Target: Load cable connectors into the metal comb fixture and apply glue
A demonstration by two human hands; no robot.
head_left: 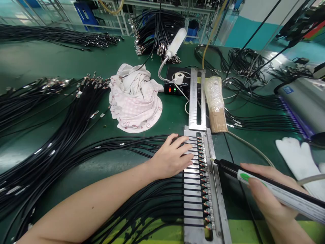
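Observation:
My left hand (172, 157) lies over the metal fixture (189, 211), fingers spread, fingertips touching the black cables (195, 198) set side by side in its slots. Along the fixture's right side, the cable ends (205, 191) show small metal connectors with coloured wires. My right hand (274, 193) is closed round a pen-shaped tool (256, 181), black with a white label and a green oval. Its thin, pale tip is by the fixture's right rail, close to the connectors near my left fingertips. Whether the tip touches anything, I cannot tell.
Bundles of black cable (76, 125) cover the left side. A pink-and-white cloth (137, 101) lies beyond my left hand. Behind the fixture stand a black control box (170, 79) and a gooseneck lamp (176, 42). White gloves (296, 159) and a grey machine (304, 101) are at right.

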